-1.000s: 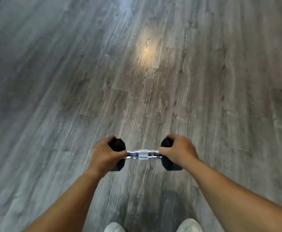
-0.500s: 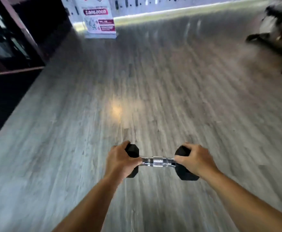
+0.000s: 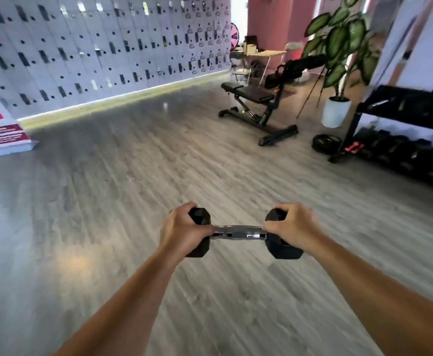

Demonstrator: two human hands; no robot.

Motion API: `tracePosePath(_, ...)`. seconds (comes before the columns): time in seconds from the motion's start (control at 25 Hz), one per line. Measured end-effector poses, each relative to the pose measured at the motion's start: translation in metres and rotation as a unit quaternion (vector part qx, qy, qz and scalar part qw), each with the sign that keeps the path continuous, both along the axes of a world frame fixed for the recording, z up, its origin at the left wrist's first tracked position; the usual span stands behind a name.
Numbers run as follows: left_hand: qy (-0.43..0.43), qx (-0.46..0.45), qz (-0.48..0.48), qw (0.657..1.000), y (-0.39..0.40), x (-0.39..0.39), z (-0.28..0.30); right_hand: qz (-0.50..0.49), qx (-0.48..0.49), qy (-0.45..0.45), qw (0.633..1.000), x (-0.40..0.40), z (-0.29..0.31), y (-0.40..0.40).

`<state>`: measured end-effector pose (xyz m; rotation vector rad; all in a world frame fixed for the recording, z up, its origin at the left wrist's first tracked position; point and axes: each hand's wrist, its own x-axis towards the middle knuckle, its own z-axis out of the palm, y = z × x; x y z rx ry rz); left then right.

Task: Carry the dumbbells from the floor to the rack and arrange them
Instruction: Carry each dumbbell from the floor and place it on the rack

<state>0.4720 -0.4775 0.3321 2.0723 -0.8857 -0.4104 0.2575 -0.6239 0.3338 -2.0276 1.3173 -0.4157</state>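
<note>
A black hexagonal rubber dumbbell with a chrome handle (image 3: 238,232) hangs level above the grey wood-plank floor (image 3: 107,201). The left hand (image 3: 182,231) clamps its left head, the right hand (image 3: 294,228) its right head. A black dumbbell rack (image 3: 413,129) stands well apart at the floor's right edge.

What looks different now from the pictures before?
The view has lifted from bare floor to the room: lockers, a bench, a plant and the rack at right now show. Unchanged: the left hand and right hand hold the dumbbell by its ends, level, same grip.
</note>
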Motion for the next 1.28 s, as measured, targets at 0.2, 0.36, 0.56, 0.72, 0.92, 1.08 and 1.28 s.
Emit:
tracePosePath(0.2, -0.003, -0.014, -0.136, 0.991, -0.187, -0.06, -0.002, -0.141, -0.009, 0.024, 0.99, -0.091, 0.008, -0.121)
tracePosePath(0.36, -0.008, -0.03, -0.224, 0.974, -0.328, -0.105, -0.003, -0.235, -0.013, 0.023, 0.972, -0.147, 0.012, -0.213)
tracePosePath(0.56, -0.011, -0.015, -0.343, 0.939, -0.506, -0.195, 0.015, -0.363, -0.019, 0.02, 0.931, -0.235, 0.021, -0.323)
tracePosePath(0.72, -0.014, 0.001, -0.407, 0.914, -0.619, -0.281, 0.019, -0.426, -0.009, 0.022, 0.904, -0.315, 0.012, -0.408)
tracePosePath(0.92, 0.015, 0.006, -0.438, 0.899, -0.763, -0.407, 0.011, -0.457, -0.011, 0.018, 0.889, -0.433, 0.001, -0.539)
tracePosePath(1.08, 0.013, 0.021, -0.442, 0.896, -0.859, -0.485, 0.023, -0.459, -0.002, 0.03, 0.888, -0.508, 0.012, -0.632)
tracePosePath(1.28, 0.007, 0.034, -0.455, 0.89, -1.005, -0.573, 0.021, -0.489, -0.002, 0.038, 0.871, -0.592, 0.001, -0.767)
